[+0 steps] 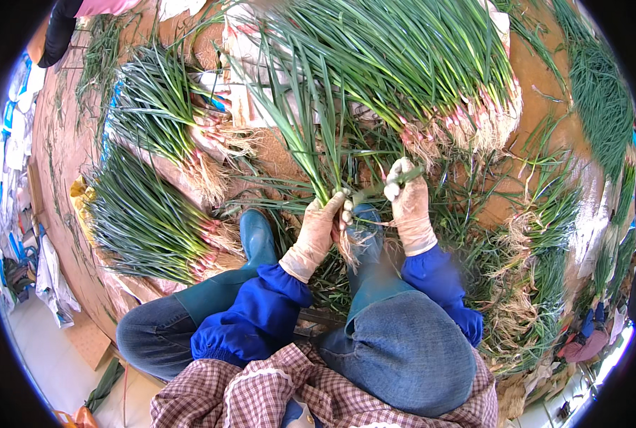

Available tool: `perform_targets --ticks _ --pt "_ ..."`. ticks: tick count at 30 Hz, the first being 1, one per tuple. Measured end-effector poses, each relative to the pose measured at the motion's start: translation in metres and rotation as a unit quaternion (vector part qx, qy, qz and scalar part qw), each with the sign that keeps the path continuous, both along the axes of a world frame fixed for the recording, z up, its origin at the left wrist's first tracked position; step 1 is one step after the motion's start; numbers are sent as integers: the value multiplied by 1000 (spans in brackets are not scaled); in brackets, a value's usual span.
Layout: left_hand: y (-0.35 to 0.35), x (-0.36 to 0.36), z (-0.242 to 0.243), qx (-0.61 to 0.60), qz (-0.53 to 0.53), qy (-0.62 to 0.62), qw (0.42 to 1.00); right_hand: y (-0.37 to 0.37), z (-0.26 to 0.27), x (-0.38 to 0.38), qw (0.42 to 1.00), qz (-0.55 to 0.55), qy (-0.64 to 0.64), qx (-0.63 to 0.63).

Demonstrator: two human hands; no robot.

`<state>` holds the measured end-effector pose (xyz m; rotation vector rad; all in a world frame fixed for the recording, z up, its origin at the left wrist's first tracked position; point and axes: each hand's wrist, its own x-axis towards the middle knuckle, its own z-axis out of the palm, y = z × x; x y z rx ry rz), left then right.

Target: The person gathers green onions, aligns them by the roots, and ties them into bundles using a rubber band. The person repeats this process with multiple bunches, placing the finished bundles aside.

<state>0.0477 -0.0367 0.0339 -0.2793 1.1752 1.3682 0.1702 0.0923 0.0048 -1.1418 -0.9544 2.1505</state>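
Observation:
Both hands wear pale, soiled gloves below blue sleeves. My left hand [322, 222] grips a few green scallion-like stalks [312, 160] near their base, leaves pointing up and away, pale roots hanging below the fist. To its right, my right hand [408, 198] is raised with curled fingers, and a blurred strip of green leaf [398, 183] lies across them. A thin root-like strand stretches between the hands. Beyond them, a large row of the same plants [430, 69] lies on pale sacking [240, 80], pink bases and roots towards me.
Two trimmed-looking piles [157, 101] [147, 219] lie at the left. A tangled heap of rooted plants [542, 289] is at the right, with loose leaves between my rubber boots [257, 238]. Another person's arm [58, 32] shows at the upper left, and another person [588, 342] at the lower right.

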Motion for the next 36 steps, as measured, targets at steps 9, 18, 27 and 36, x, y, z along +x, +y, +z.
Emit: perform_targets --ticks 9,18,27,36 --pt "-5 7 9 -41 -64 102 992 -28 -25 3 790 252 -300 471" --pt "19 -51 99 79 -21 2 997 71 -50 24 673 266 -439 533" --pt "77 -89 158 148 5 164 975 146 3 10 557 -69 -536 630" --pt "75 -12 26 79 -88 75 990 17 71 25 725 241 -327 556"
